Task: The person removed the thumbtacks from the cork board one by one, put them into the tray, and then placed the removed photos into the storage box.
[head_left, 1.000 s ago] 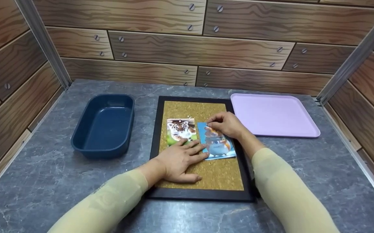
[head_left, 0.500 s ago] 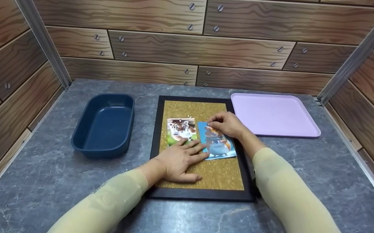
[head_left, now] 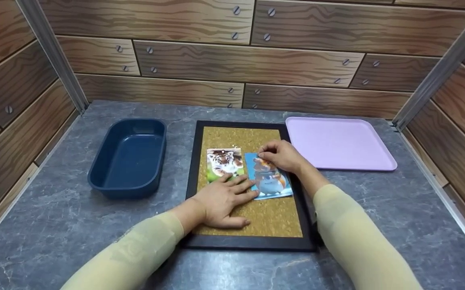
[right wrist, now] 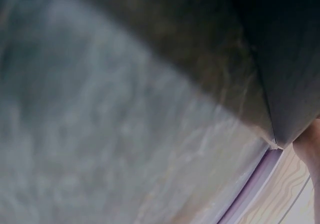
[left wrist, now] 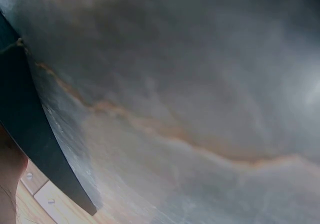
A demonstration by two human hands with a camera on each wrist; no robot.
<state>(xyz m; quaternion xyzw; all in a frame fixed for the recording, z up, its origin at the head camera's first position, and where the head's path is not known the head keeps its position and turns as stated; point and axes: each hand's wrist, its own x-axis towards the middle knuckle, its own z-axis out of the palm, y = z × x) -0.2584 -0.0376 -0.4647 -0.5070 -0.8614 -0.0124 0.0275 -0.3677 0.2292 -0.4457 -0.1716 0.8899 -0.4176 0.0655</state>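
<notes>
A black-framed cork board (head_left: 252,219) lies on the table with two picture cards on it. The tiger card (head_left: 224,161) has a small white push pin (head_left: 223,151) near its top edge. To its right lies the blue card (head_left: 270,183) with a cartoon animal, slightly tilted. My left hand (head_left: 226,201) rests flat with fingers spread, over the tiger card's lower part and touching the blue card's left edge. At the blue card's top, my right hand (head_left: 282,155) pinches what seems to be a push pin, mostly hidden by the fingertips. Both wrist views show mainly blurred tabletop and the frame's edge.
A deep dark-blue tub (head_left: 129,161) stands left of the board. A flat lilac tray (head_left: 341,143) lies at the right, against the board's upper right corner. Tiny white bits (head_left: 234,146) are on the cork above the tiger card. Wood-patterned walls enclose the table.
The head view has shifted very slightly. Both hands and both cards stay in the same places on the board.
</notes>
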